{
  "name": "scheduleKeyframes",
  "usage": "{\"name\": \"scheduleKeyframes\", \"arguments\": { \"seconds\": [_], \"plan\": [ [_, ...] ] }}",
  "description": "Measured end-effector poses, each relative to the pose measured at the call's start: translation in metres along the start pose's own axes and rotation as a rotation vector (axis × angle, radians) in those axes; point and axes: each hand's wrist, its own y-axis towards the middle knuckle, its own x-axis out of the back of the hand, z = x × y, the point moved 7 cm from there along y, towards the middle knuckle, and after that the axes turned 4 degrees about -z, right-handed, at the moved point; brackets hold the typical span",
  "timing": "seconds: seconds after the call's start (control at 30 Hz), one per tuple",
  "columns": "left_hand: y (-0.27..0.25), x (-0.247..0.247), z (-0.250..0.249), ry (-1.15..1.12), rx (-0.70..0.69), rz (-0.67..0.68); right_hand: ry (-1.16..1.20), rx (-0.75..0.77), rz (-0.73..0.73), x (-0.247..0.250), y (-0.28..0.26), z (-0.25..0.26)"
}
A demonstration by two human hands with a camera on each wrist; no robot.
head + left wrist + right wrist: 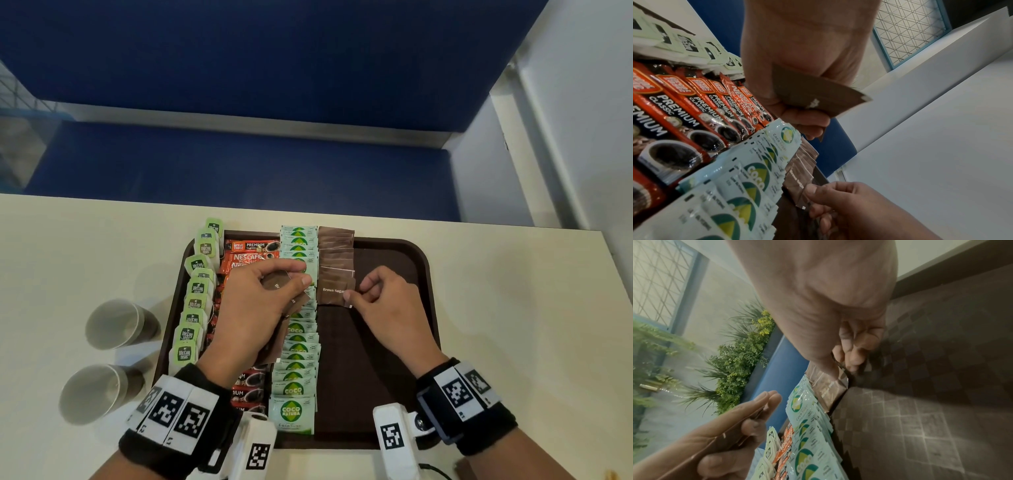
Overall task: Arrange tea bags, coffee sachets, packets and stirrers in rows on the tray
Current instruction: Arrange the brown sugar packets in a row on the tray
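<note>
Left hand (255,301) hovers over the middle of the tray (387,342), palm partly up, fingers curled; its grip is closed on a fanned stack of brown packets (279,286), thumb pressing on top. The left wrist view confirms: packets pinched between thumb and fingers.

Right hand (387,301) sits low over the tray, just right of the brown sugar row (336,263). Its grip is a thumb-and-forefinger pinch on the right edge of the nearest packet (334,291), labelled "Brown Sugar". Other fingers are tucked under.

Layout on the tray, left to right:
- tea bags (197,298), overlapping row along the left rim
- coffee sachets (251,255), red and black
- Coco Natura packets (296,380), full-length row
- brown sugar row, covers only the far half

The tray's right part shows bare textured brown. The tray sits on the cream surface (513,325); two paper cups (109,356) lie on their sides left of it.

Hard to see:
- Middle of the coffee row and part of the Coco Natura row are hidden under the left hand.
- Packet count in the left hand can't be told.
- Whether the pinched packet lies flat or is lifted can't be told.
- Right wrist view is blurred at the fingertips.
- Wrist bands and markers cover the tray's near edge.
</note>
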Motion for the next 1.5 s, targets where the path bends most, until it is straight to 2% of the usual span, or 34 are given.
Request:
{"name": "scheduleKeyframes", "arguments": {
  "seconds": [0.13, 0.23, 0.27, 0.33, 0.4, 0.43, 0.53, 0.63, 0.73, 1.0, 1.17, 1.33, 1.5],
  "plan": [
    [0.002, -0.001, 0.002, 0.027, -0.013, -0.008, -0.069, 0.081, 0.019, -0.004, -0.009, 0.012],
    [0.000, -0.005, 0.002, 0.001, 0.005, 0.002, 0.082, 0.152, -0.038, 0.003, -0.017, 0.028],
    [-0.001, -0.007, 0.001, -0.009, 0.007, 0.007, 0.205, 0.145, -0.027, 0.005, -0.020, 0.034],
    [0.001, -0.010, 0.000, 0.065, -0.043, 0.010, 0.420, 0.064, 0.130, 0.001, -0.026, 0.047],
    [0.002, -0.013, -0.004, 0.146, -0.109, 0.009, 0.509, -0.024, 0.310, -0.007, -0.032, 0.055],
    [0.001, -0.016, -0.006, 0.157, -0.121, 0.015, 0.528, -0.042, 0.342, -0.008, -0.033, 0.057],
    [0.000, -0.023, -0.011, 0.126, -0.112, 0.074, 0.580, -0.065, 0.321, -0.005, -0.027, 0.057],
    [0.002, -0.019, -0.015, 0.190, -0.127, 0.102, 0.640, -0.069, 0.276, 0.004, -0.019, 0.051],
    [0.003, -0.015, -0.014, 0.229, -0.115, 0.129, 0.568, -0.021, 0.225, 0.016, -0.013, 0.045],
    [-0.001, -0.017, -0.009, 0.290, -0.123, 0.109, 0.386, -0.007, 0.234, 0.019, -0.012, 0.032],
    [0.002, -0.003, -0.006, 0.265, -0.101, 0.021, 0.349, -0.008, 0.191, 0.023, -0.005, 0.018],
    [0.004, 0.010, -0.007, 0.252, -0.077, -0.002, 0.119, 0.058, 0.204, 0.008, 0.002, 0.005],
    [0.002, 0.008, -0.007, 0.248, -0.080, -0.003, 0.068, 0.107, 0.118, -0.004, 0.001, 0.001]
  ]
}}
